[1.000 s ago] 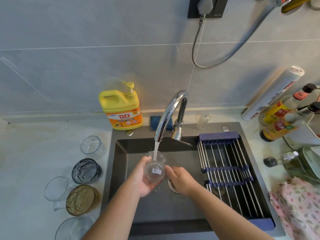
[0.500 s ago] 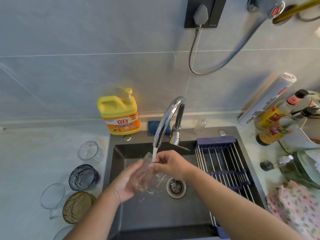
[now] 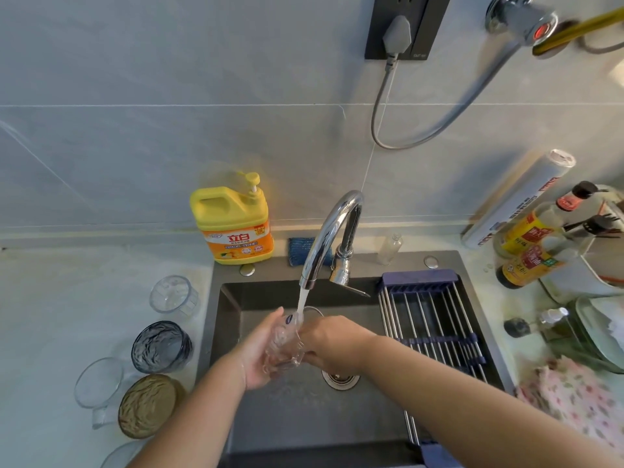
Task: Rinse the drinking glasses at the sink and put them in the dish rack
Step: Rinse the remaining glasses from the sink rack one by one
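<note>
- The left hand (image 3: pixel 259 355) is gripping a clear glass (image 3: pixel 283 346) over the sink (image 3: pixel 304 410).
- The right hand (image 3: pixel 332 346) is grasping the glass's right side.
- Water from the faucet (image 3: pixel 332 228) is pouring onto it.

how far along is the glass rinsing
Done: nothing, no glass on the dish rack. In hand: left hand and right hand hold one clear glass under the faucet stream. To do: blue glass, amber glass, clear mug and more wait on the counter.

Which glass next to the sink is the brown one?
The brown glass sits left of the sink, just nearer than the dark blue glass. The other glasses there are clear.
</note>
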